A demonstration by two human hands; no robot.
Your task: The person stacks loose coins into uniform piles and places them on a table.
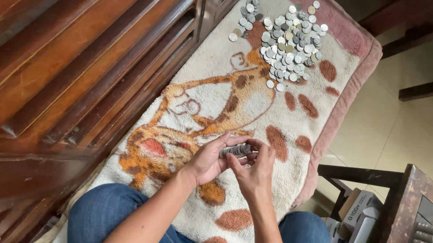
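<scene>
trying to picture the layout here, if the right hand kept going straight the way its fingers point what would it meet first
The right hand points up and left, and its fingers already touch the stack of coins also held by the left hand. So the stack comes first, then probably the left hand's fingers; depth is hard to judge.

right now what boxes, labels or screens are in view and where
Brown cardboard box: on the floor lower right, beside the wooden table, flap open, dark print on its side.
White box: just below the brown one, rectangular, plain white and grey.
No screens or signs in view.
</scene>
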